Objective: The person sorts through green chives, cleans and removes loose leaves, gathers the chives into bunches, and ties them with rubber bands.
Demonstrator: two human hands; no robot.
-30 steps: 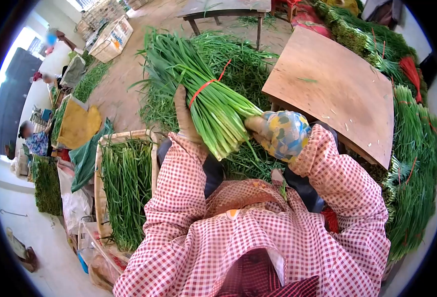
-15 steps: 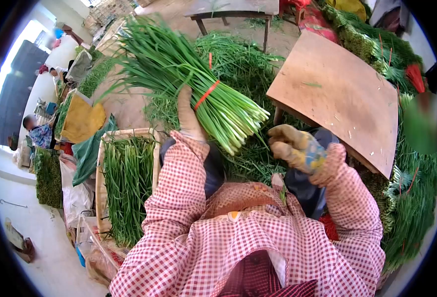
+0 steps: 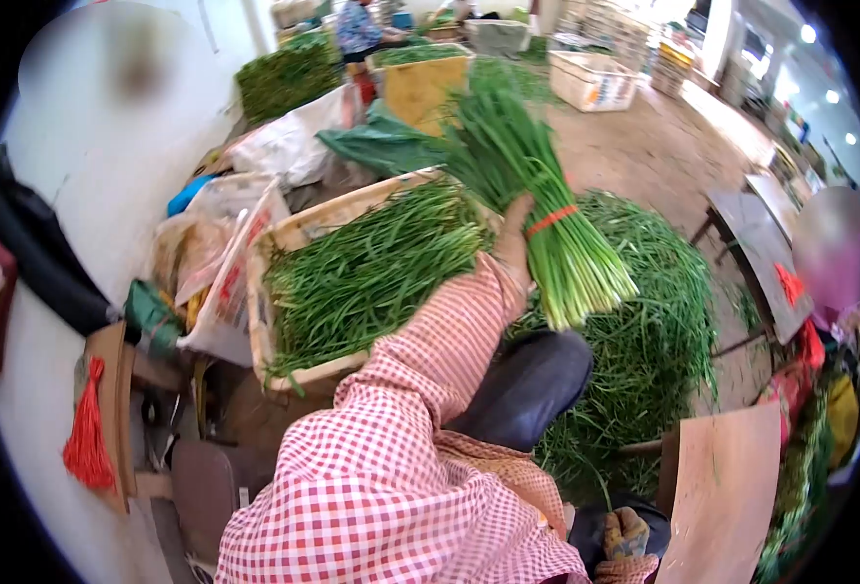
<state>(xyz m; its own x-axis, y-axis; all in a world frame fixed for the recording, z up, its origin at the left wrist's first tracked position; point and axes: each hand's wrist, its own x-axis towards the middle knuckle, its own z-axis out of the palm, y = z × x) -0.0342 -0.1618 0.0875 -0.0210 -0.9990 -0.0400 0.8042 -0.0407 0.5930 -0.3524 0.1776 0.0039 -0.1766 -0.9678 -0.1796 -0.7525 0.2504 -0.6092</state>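
Note:
My left hand is closed round a big bunch of garlic chives, tied with a red band. Its pale stem ends point down to the right and its green leaves fan up to the left. The bunch is held above a pile of loose green leaves. Low in the view, by my knee and the wooden board, is my gloved right hand with curled fingers. A thin green blade rises beside those fingers; whether they grip it is unclear.
A pale crate full of chives stands left of my knee. At lower right is a wooden board. Red ties hang at the left. A dark table stands at right. A person in a blue patterned top sits at the back.
The view has swung left toward the crate. My left hand still holds the tied bunch. My right hand has dropped low beside my knee, its fingers still curled.

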